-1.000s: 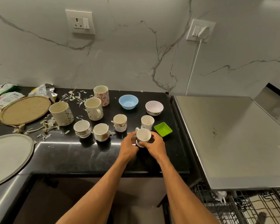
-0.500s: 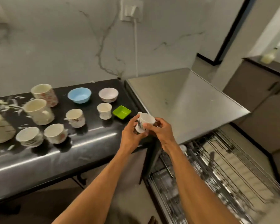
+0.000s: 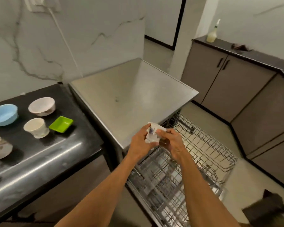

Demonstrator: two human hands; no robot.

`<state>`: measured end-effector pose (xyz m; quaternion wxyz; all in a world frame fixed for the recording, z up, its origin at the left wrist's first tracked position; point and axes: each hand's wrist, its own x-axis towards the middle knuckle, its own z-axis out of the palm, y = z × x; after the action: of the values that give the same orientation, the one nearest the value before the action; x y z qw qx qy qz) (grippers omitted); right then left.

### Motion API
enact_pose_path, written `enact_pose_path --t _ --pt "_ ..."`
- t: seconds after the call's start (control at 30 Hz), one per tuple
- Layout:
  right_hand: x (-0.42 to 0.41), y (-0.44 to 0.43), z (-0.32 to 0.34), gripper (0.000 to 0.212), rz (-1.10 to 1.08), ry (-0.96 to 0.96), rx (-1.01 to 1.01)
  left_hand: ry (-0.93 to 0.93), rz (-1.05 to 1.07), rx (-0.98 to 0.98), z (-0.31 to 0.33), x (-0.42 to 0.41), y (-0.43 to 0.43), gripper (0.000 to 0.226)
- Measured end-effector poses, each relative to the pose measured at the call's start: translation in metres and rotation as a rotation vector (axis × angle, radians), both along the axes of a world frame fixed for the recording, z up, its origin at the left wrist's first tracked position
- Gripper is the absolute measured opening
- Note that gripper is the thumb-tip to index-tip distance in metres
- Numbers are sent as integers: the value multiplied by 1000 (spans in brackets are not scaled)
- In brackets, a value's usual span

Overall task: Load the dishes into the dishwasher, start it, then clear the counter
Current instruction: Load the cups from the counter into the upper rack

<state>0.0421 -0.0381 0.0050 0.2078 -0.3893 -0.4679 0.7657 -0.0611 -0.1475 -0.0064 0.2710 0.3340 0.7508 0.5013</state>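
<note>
Curling round a small white ceramic cup with a blue print, the fingers of the left hand and right hand hold it tilted above the near edge of the pulled-out grey wire dishwasher rack, so the loading step seems to be in hand, and the next move probably calls for lowering it mouth-down between the tines.

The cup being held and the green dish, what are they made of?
The cup, held by the left hand and right hand, looks like glazed ceramic: white, smooth, with a bluish printed mark. The green dish is probably plastic: bright even colour, thin walls, soft shine.
</note>
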Motion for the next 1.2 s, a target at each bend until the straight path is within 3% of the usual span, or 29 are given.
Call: enact_pose_path --t 0.37,0.5,0.57,0.73,0.9,1.1,1.2 --pt "29 64 -92 32 41 -232 -97 -142 123 -362 -66 33 77 58" --pt "29 62 -120 65 123 -241 -105 -213 157 -476 -92 26 87 48" --pt "24 59 -142 71 184 -262 -59 -223 148 -526 -108 19 93 46" --pt "4 57 -186 35 193 -413 93 -275 119 -633 -158 9 110 44" --pt "-13 64 -232 44 46 -448 -49 -166 37 -698 -196 -1 118 46" --pt "-37 72 -255 36 -38 -511 -180 -203 -51 -651 -231 -19 127 42" --pt "-39 77 -250 19 -87 -486 -264 -201 -82 -681 -240 -25 133 44"
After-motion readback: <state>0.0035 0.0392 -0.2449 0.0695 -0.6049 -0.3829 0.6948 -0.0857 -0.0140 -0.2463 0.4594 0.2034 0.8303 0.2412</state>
